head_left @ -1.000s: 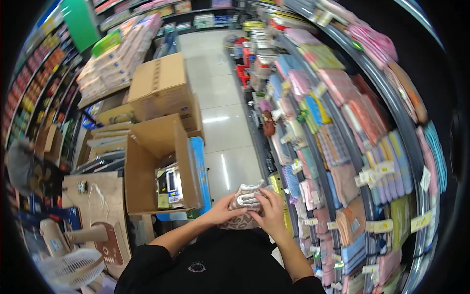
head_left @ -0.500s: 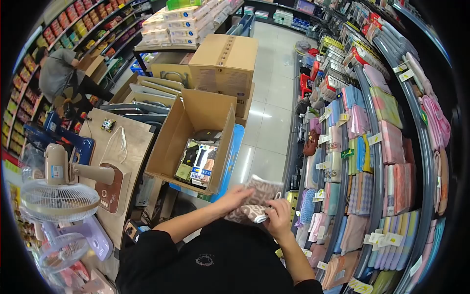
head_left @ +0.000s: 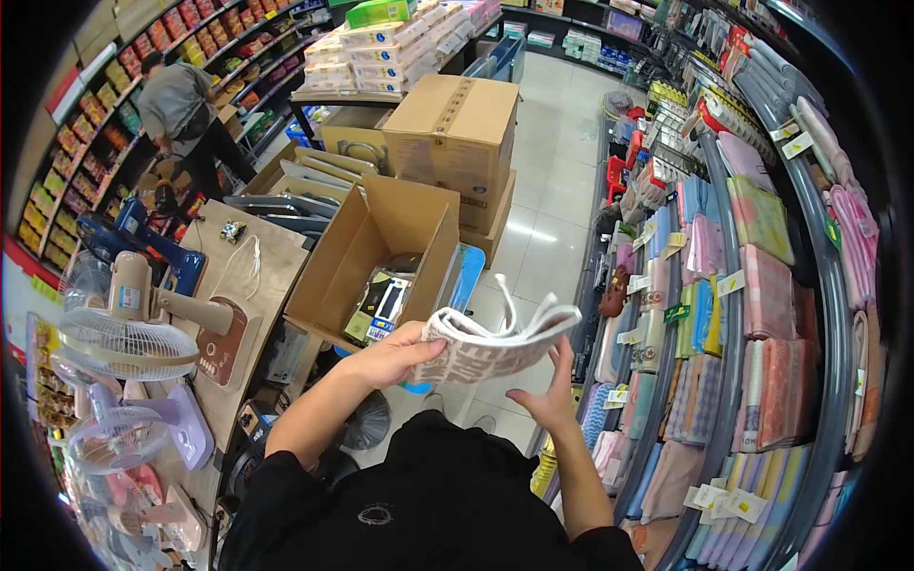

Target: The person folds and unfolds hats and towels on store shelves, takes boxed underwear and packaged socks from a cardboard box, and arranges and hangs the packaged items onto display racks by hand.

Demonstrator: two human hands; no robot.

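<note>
A loosely folded grey-brown and white towel (head_left: 486, 357) with lettering on it is held up in front of my body. My left hand (head_left: 392, 358) grips its left end, thumb on the near face and the other fingers hidden behind. Beneath the towel's right end is my right hand (head_left: 550, 385), open, with thumb and fingers spread; whether a fingertip touches the cloth I cannot tell. Beyond the towel stands an open cardboard box (head_left: 324, 295) with several packaged items (head_left: 388, 300) inside.
Shelves of folded towels (head_left: 700, 314) run along my right. Closed cartons (head_left: 452, 128) are stacked behind the open box, near a blue plastic piece (head_left: 469, 271) on the floor. Fans (head_left: 129, 338) stand on a wooden tabletop (head_left: 243, 285) to my left. A person (head_left: 186, 109) is at the far-left shelves.
The towel has risen and partly unfolded, its edges swinging upward. My right hand has let go of it and spread, while my left hand has moved left and up, still gripping it.
</note>
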